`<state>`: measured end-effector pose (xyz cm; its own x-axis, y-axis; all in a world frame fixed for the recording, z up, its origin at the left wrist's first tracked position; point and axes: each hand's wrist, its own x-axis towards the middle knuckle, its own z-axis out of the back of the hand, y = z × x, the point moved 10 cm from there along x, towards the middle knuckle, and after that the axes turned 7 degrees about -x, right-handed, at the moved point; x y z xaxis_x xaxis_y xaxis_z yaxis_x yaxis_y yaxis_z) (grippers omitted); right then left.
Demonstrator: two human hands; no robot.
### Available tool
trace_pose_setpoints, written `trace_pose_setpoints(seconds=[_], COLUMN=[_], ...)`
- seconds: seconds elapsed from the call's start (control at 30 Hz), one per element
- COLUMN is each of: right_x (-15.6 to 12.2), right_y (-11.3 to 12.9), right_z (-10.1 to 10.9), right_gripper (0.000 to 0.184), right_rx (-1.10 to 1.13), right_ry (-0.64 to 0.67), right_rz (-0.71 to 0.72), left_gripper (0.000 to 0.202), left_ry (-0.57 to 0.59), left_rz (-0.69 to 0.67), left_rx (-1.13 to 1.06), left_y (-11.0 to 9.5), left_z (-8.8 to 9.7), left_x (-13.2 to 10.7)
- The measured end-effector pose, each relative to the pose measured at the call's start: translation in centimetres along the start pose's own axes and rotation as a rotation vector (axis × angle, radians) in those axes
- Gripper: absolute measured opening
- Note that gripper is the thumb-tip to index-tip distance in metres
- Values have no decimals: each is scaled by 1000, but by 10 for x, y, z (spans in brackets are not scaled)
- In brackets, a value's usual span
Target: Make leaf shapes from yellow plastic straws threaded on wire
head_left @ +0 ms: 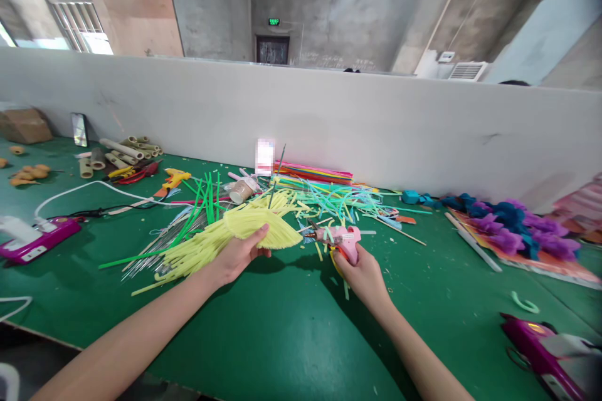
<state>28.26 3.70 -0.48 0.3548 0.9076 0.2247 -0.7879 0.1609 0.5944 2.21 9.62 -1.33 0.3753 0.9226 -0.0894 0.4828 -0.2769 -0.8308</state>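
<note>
My left hand (242, 257) is closed on the near edge of a pale yellow fan-shaped piece (263, 230), which looks made of pipe cleaners laid side by side. Its pointed end faces right. In my right hand (364, 272) is a pink hot glue gun (339, 236), its nozzle aimed left, close to that point; whether they touch I cannot tell. A yellow and orange handle shows beside my right fingers, and its tool is mostly hidden. Loose yellow pipe cleaners (188, 254) lie in a heap under and left of the fan-shaped piece.
Blue and green pipe cleaners (329, 197) are strewn behind my hands. Left stand a yellow glue gun (176, 177), bamboo tubes (125, 150) and a purple power strip (42, 239) with a white cable. Purple and teal fuzzy shapes (512, 225) lie right. A grey partition (188, 106) borders the green table.
</note>
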Motion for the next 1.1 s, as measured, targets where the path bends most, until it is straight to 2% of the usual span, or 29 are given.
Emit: trace_pose_setpoints(seconds=[0.4,1.1], right_x=[0,1], right_y=[5,-1], right_z=[3,-2], right_gripper=[27,28], right_rx=[-6,-5], right_ry=[-2,4], right_rz=[12,-1], left_gripper=[39,38], left_ry=[19,30], left_rz=[2,-3], left_rx=[-15,14], left_y=[0,1], left_z=[-2,0], left_x=[0,0])
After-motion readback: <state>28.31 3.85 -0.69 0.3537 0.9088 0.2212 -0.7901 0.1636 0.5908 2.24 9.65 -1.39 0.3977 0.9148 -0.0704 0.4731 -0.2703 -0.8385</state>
